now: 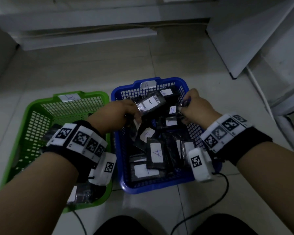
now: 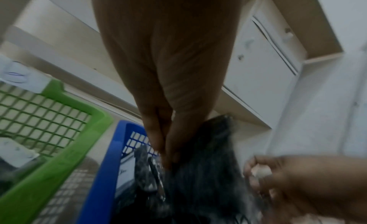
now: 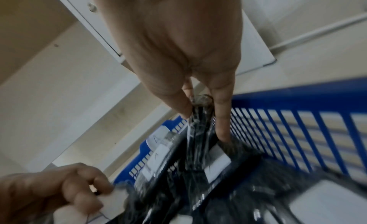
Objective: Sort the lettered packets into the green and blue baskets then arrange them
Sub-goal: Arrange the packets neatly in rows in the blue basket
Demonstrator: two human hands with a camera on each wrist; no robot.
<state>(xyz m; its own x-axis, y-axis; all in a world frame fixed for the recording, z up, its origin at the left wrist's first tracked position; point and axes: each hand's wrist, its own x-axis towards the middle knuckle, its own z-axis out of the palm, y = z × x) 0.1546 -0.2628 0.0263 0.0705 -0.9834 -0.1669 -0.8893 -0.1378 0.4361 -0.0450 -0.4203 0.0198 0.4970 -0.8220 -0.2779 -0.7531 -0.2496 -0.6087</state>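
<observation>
A blue basket (image 1: 124, 182) with an "A" tag on its far rim holds several black packets with white "A" labels. Beside it on the left stands a green basket (image 1: 31, 116) with a few packets at its near end. My left hand (image 1: 126, 111) is over the blue basket's left side and grips a black packet (image 1: 150, 103) labelled A, raised and tilted. My right hand (image 1: 192, 107), near the basket's right wall, pinches an upright black packet (image 3: 200, 117) between thumb and fingers. In the left wrist view the left fingers (image 2: 168, 149) close on dark plastic.
Both baskets sit on a pale tiled floor (image 1: 92, 68). White cabinets and boards (image 1: 244, 39) stand behind and to the right. Black cables (image 1: 226, 192) trail over the floor near my knees. Marker bands wrap both wrists.
</observation>
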